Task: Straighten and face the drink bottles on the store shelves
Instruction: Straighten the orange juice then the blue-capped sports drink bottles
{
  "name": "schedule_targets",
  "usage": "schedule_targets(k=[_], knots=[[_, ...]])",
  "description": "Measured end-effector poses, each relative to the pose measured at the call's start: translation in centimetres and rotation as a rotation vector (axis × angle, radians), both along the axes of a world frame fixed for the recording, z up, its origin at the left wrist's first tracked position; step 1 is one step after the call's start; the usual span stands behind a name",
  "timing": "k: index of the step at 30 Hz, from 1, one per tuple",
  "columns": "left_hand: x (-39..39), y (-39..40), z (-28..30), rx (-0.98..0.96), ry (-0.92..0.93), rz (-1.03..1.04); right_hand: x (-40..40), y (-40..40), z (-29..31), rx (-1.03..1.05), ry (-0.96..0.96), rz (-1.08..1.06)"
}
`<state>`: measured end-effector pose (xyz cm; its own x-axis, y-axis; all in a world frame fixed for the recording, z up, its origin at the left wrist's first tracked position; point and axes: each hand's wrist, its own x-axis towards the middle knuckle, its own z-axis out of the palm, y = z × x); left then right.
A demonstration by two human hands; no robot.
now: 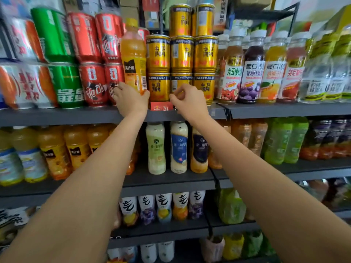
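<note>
The orange juice bottle [133, 57], on the top shelf [76, 115] between red cans [106, 54] and stacked gold cans [181, 54], gripped low by left hand [129, 97] fingers, could tip into either stack; right hand [187, 100] pinches a gold can.

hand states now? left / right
Left hand: grips the base of the orange juice bottle on the top shelf.
Right hand: fingers curled at a bottom-row gold can; whether it grips cannot be told.
</note>
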<state>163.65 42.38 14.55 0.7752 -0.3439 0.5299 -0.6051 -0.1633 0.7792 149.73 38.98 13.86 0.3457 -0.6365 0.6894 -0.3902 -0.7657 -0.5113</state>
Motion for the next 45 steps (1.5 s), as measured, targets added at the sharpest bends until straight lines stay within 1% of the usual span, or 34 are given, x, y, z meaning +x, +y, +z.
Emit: schedule_targets(k=[2,5,8,11,12,13,15,17,18,20,22,24,27,29,31,35,36,38,42,45], knots=[[1.1,-0.3,0.0,0.019,-0.008,-0.006,0.6,-0.1,-0.2,0.037,-0.014,0.019],[2.4,0.0,-0.4,-0.081,-0.022,-0.066,1.4,0.4,-0.2,0.02,-0.065,0.034],[2.8,1.9,-0.8,-0.233,-0.136,-0.104,2.9,2.4,0.7,-0.006,-0.185,0.125],[2.4,5.2,-1.3,-0.353,-0.28,-0.146,5.5,5.2,2.7,0.06,-0.281,0.251],[2.2,6.4,-1.9,-0.381,-0.326,-0.165,6.4,6.1,3.2,0.048,-0.282,0.261],[1.7,7.5,-2.8,-0.401,-0.359,-0.182,6.8,6.7,3.2,0.0,-0.245,0.236],[1.7,9.7,-5.5,-0.409,-0.361,-0.24,7.3,8.1,2.0,-0.08,-0.134,0.192],[3.0,11.9,-9.3,-0.342,-0.377,-0.31,7.5,9.3,-1.8,-0.058,-0.013,0.228],[3.9,12.6,-11.3,-0.257,-0.399,-0.352,7.7,9.7,-4.2,-0.018,0.04,0.243],[6.1,13.5,-14.8,0.002,-0.391,-0.459,8.4,9.8,-9.2,0.082,0.129,0.246],[8.4,13.7,-17.3,0.224,-0.442,-0.521,9.7,9.1,-13.1,0.16,0.216,0.199],[10.4,13.6,-18.6,0.285,-0.488,-0.512,10.9,8.1,-15.4,0.224,0.253,0.157],[12.8,12.8,-19.6,0.336,-0.418,-0.427,12.5,6.9,-16.6,0.276,0.303,0.124],[13.7,11.9,-20.1,0.33,-0.308,-0.378,13.6,6.1,-16.8,0.315,0.314,0.096],[14.2,10.9,-20.6,0.29,-0.219,-0.341,14.4,5.4,-16.7,0.351,0.285,0.073],[15.3,8.5,-20.9,0.261,0.008,-0.204,15.5,4.3,-16.6,0.347,0.312,0.055],[15.4,7.9,-20.8,0.266,0.038,-0.188,15.7,4.3,-16.6,0.347,0.315,0.046],[15.4,6.7,-20.4,0.278,0.06,-0.173,16.0,4.2,-16.7,0.352,0.32,0.015],[15.3,5.5,-19.8,0.228,0.097,-0.122,16.0,4.3,-16.8,0.336,0.324,-0.014],[15.4,6.5,-20.3,0.135,0.03,-0.107,16.8,5.2,-16.8,0.304,0.333,0.052]])
